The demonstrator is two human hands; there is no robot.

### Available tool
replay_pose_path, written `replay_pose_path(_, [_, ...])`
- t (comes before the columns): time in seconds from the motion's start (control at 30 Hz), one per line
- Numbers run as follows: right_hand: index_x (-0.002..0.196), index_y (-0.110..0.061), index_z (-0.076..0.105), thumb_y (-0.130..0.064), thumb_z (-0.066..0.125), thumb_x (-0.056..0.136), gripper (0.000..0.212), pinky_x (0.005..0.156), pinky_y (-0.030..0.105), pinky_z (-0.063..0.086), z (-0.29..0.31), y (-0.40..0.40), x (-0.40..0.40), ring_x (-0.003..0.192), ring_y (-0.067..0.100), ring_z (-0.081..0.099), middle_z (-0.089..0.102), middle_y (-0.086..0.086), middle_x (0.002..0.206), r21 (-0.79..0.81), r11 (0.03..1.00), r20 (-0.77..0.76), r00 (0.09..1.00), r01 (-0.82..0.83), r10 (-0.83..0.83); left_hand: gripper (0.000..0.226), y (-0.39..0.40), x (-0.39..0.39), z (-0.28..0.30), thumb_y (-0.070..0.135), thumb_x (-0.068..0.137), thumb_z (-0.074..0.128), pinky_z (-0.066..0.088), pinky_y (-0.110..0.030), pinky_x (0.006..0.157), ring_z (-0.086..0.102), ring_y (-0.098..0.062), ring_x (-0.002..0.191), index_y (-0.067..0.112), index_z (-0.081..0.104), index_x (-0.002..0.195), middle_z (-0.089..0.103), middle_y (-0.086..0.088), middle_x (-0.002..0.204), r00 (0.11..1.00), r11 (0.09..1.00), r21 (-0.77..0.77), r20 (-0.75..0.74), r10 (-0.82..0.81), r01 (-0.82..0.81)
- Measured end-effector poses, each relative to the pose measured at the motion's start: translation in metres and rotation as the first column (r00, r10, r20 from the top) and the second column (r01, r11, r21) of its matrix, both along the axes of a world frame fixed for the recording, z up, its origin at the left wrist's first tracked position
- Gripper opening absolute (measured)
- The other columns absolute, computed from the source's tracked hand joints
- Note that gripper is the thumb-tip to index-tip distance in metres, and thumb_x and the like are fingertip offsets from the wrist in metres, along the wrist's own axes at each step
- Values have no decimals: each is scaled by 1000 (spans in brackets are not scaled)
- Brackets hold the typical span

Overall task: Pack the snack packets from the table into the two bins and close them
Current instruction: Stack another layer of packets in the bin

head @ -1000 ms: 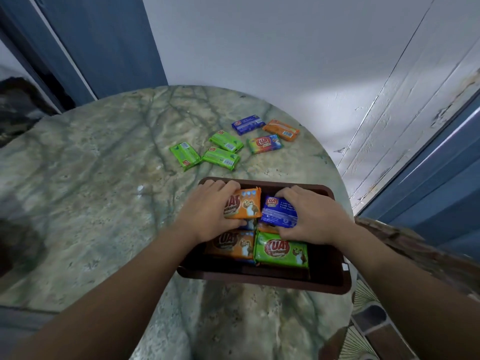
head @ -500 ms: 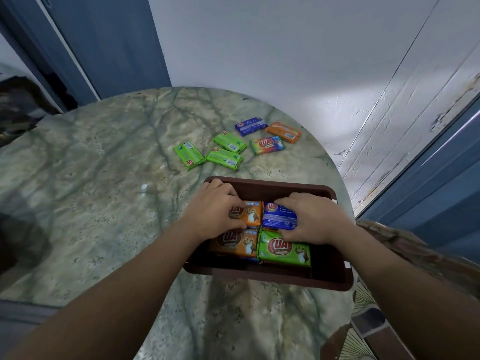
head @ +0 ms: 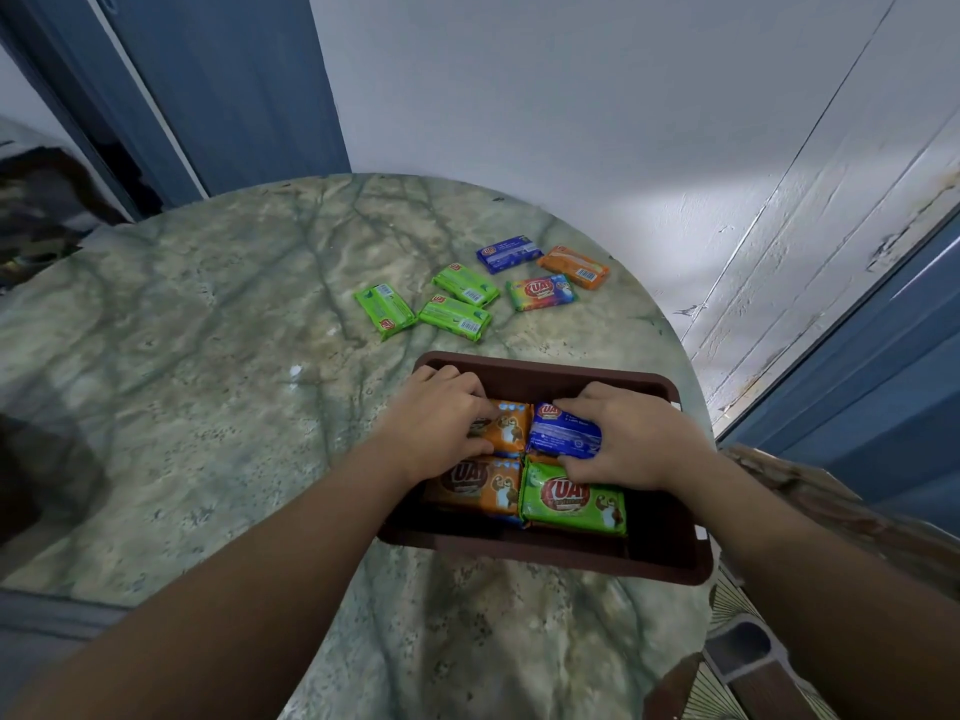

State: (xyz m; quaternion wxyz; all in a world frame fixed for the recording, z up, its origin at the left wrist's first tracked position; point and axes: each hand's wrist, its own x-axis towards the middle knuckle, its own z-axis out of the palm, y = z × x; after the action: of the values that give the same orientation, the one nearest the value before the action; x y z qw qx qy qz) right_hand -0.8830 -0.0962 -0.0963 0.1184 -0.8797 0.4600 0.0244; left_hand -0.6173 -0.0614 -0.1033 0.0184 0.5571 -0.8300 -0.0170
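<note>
In brown bin [head: 545, 556] at near right table [head: 208, 407] edge: left hand [head: 436, 423] curled on orange packet [head: 506, 428], right hand [head: 623, 439] pinching blue packet [head: 563, 433], long axes left-right; farther, six loose packets [head: 457, 317], slightly left, nearer left hand; no second bin seen.

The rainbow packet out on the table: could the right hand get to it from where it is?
Probably yes. The rainbow packet lies bare just past the bin, nothing on it. But the right hand grips a blue packet and must let go first.
</note>
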Motion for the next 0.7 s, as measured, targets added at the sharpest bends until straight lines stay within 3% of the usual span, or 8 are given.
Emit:
replay_pose_path(0.13, [150, -38, 47, -69, 57, 82, 75, 86, 27, 50, 0, 1, 0, 108, 5, 57, 55, -20, 125, -4, 1000, 34, 999, 6, -6, 49, 0, 0, 0, 62, 89, 63, 34, -36, 102, 49, -14, 114, 41, 63, 133, 56, 14, 126, 1000, 1000, 1, -8, 6, -6])
replay_pose_path(0.27, [124, -42, 67, -60, 46, 89, 45, 74, 36, 54, -2, 0, -1, 82, 6, 61, 67, -15, 92, 17, 998, 196, 978, 68, -70, 51, 0, 0, 0, 65, 87, 63, 34, -35, 102, 49, -14, 113, 41, 64, 132, 57, 14, 124, 1000, 1000, 2, -14, 22, -22])
replay_pose_path(0.33, [117, -39, 64, -61, 41, 91, 41, 67, 40, 55, -5, -1, -4, 73, 7, 63, 69, -12, 83, 15, 994, 260, 960, 106, -106, 52, 0, 0, 0, 65, 87, 63, 34, -35, 102, 49, -14, 113, 42, 63, 133, 57, 15, 125, 1000, 1000, 3, -8, 24, -24])
replay_pose_path(0.47, [121, -45, 42, -58, 47, 102, 23, 62, 41, 58, -11, -7, -9, 75, 11, 71, 75, -6, 95, 60, 991, 366, 921, 119, -133, 52, 0, -1, 0, 64, 86, 64, 35, -35, 102, 50, -14, 112, 41, 64, 133, 58, 14, 124, 999, 999, 6, -18, 34, -34])
replay_pose_path(0.7, [127, -44, 58, -50, 51, 103, 25, 81, 34, 55, -9, -14, -5, 101, 5, 66, 70, -18, 114, 48, 996, 308, 947, 81, -92, 53, 0, -2, 0, 66, 86, 63, 35, -35, 102, 50, -14, 113, 41, 63, 133, 57, 14, 125, 999, 999, 3, -5, 34, -34])
